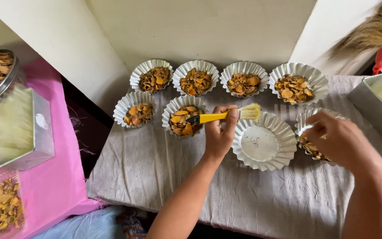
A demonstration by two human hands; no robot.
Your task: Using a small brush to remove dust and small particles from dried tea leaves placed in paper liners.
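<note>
A yellow-handled brush (226, 115) is gripped in the left hand (219, 132), fingers curled tight round the handle, bristles held over the rim of an empty fluted foil cup (264, 141); a few dark specks are seen in that cup. The right hand (339, 139) is laid over a filled foil cup (312, 144) at the right, fingers bent down onto its orange chips; whether anything is pinched cannot be told. Six more filled foil cups (195, 79) are set in two rows on the grey cloth (155, 172); a metal tray (376, 99) is placed at far right.
</note>
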